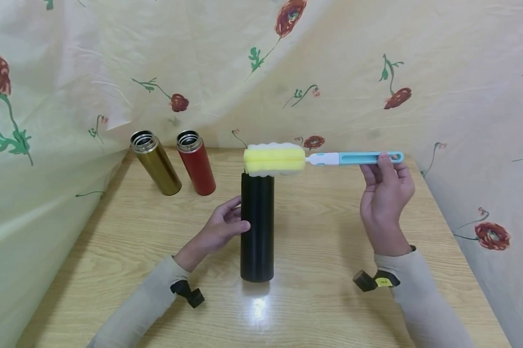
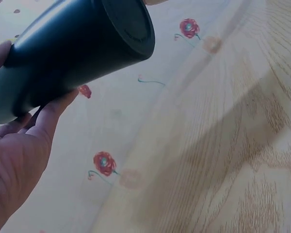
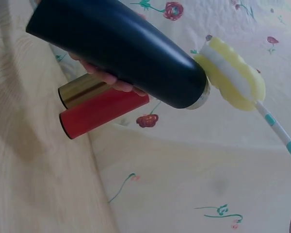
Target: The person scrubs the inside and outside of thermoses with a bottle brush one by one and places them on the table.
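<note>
Black flask (image 1: 257, 227) stands upright mid-table (image 1: 331, 290), between the two hands. Left hand (image 1: 223, 224) grips its side from the left, fingers curled round the body, thumb near the front. Sponge brush (image 1: 274, 159) lies level across the flask's mouth, its yellow-and-white sponge head just over the rim. Right hand (image 1: 385, 191) is raised well to the right, forearm up off the table, fingers pinching the blue handle's far end. Gold flask (image 1: 155, 163) and red flask (image 1: 195, 162) stand side by side at the back left, lids off.

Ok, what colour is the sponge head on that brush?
The sponge head is yellow with white edges, on a light blue handle; clearest in the head view.
</note>
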The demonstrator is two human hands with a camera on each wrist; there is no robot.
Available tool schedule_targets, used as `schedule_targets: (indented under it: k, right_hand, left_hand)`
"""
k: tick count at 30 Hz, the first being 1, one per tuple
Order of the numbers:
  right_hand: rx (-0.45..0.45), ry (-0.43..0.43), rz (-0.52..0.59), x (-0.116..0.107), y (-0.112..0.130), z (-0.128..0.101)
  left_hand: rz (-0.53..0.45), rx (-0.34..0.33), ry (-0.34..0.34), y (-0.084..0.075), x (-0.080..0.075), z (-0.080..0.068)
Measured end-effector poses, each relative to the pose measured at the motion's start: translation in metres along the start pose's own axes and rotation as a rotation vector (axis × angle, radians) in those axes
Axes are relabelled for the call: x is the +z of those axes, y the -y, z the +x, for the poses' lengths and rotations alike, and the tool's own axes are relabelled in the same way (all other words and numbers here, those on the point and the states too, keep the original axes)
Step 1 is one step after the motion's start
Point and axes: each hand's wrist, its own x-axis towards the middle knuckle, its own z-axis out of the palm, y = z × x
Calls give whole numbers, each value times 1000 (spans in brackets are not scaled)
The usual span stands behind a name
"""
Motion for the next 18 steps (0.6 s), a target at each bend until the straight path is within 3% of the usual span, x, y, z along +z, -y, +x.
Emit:
schedule_targets:
  k: [9, 18]
  right_hand:
    - [46, -24, 11, 0, 1, -4]
    - [37, -22, 37, -6, 1, -6]
  left_hand:
    - [-11, 10, 4, 2, 0, 1]
    - [-9, 3, 3, 3, 0, 1]
